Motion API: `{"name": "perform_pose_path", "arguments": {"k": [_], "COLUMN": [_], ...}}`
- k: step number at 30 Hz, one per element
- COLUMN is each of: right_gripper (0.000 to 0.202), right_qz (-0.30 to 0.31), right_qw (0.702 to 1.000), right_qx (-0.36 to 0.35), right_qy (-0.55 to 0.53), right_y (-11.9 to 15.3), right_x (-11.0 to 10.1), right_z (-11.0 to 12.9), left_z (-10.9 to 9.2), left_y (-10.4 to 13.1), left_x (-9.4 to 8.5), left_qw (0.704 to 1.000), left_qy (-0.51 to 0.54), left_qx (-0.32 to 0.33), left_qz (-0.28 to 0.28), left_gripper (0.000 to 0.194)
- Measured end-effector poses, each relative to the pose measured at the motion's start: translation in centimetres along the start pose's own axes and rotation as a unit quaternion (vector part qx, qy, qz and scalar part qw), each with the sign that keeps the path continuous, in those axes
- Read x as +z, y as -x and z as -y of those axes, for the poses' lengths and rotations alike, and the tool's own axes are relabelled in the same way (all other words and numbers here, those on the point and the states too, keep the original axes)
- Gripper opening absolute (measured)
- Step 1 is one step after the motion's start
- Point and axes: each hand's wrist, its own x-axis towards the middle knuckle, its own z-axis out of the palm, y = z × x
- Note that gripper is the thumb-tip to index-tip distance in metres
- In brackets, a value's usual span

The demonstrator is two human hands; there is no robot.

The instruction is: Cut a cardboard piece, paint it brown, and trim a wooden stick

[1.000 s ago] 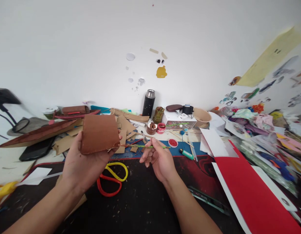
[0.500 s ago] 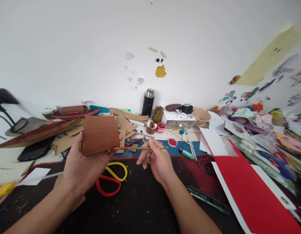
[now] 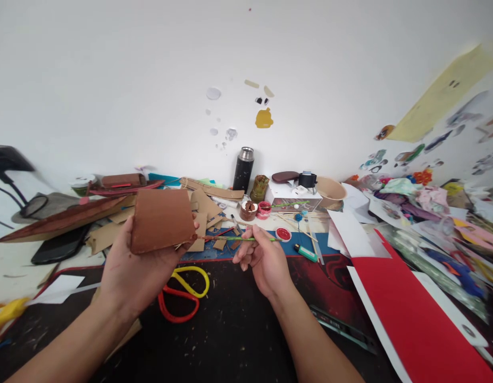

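Note:
A squarish brown-painted piece [image 3: 162, 221], its front face smooth and slightly curved, rests in my left hand [image 3: 140, 271], whose fingers wrap behind it and round its right edge. My right hand [image 3: 264, 260] pinches a thin green-handled paintbrush [image 3: 226, 238] held nearly level. The brush's brown-stained tip meets the lower right corner of the piece, close to my left fingertips. Beyond my hands stand a jar of brown paint [image 3: 249, 209] and a small pot of red paint [image 3: 264, 209]. The back of the brown piece is hidden.
Scissors with red and yellow handles [image 3: 198, 287] lie on the dark mat below my hands. Cardboard scraps [image 3: 105, 236] and a black flask [image 3: 243, 170] are at the back. A teal lighter [image 3: 306, 252], a red lid [image 3: 283, 234] and red paper [image 3: 414, 314] lie to the right.
My right hand and the brush have shifted a little to the right, the tip now at the piece's corner. The brown piece has moved slightly left and turned a little.

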Motion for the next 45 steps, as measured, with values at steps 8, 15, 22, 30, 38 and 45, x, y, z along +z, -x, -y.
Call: {"name": "perform_pose_path", "arguments": {"k": [8, 15, 22, 30, 38, 45], "right_gripper": [0.043, 0.042, 0.045, 0.045, 0.043, 0.045], "right_qz": [-0.002, -0.009, 0.001, 0.0, -0.003, -0.028], "right_qw": [1.0, 1.0, 1.0, 1.0, 1.0, 0.998], "right_qx": [-0.003, -0.014, -0.012, -0.015, -0.02, -0.04], "right_qy": [-0.002, -0.008, -0.019, -0.02, -0.019, -0.027], "right_y": [-0.1, 0.0, 0.1, 0.0, 0.0, -0.2], "right_x": [-0.2, -0.1, 0.2, 0.2, 0.2, 0.0], "right_z": [0.0, 0.1, 0.2, 0.3, 0.3, 0.3], "left_z": [-0.2, -0.1, 0.3, 0.8, 2.1, 3.0], "left_y": [-0.2, -0.1, 0.1, -0.1, 0.4, 1.0], "left_x": [-0.3, -0.2, -0.3, -0.6, -0.9, -1.3], "left_qw": [1.0, 1.0, 0.999, 1.0, 0.999, 0.996], "left_qy": [0.0, -0.005, 0.007, 0.006, 0.002, 0.025], "left_qx": [0.009, 0.006, -0.013, -0.019, -0.032, -0.077], "left_qz": [0.02, 0.012, 0.03, 0.008, -0.002, -0.038], "left_gripper": [0.046, 0.044, 0.047, 0.049, 0.048, 0.05]}}
